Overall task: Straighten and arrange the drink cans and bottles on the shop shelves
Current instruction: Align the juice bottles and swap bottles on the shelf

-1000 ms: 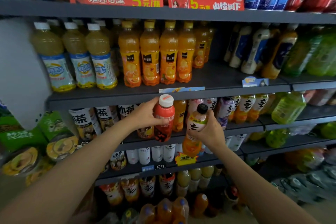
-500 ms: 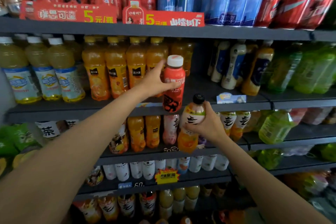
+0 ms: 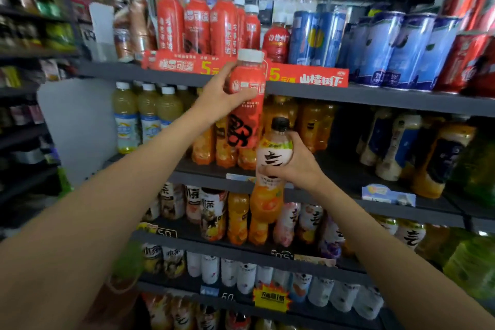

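Two hands gripping bottles: left hand (image 3: pixel 218 96) red bottle (image 3: pixel 247 99) before price strip (image 3: pixel 308 76); right hand (image 3: pixel 297 166) orange bottle (image 3: pixel 270 177).

2 bare forearms, no sleeves, left grip (image 3: pixel 218 95) and right grip (image 3: pixel 297 162) ungloved.

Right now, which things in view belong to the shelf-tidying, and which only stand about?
In the job:
- red bottle, held by left hand
- orange bottle, held by right hand
- matching red bottles

Standing about:
- blue cans
- yellow bottles
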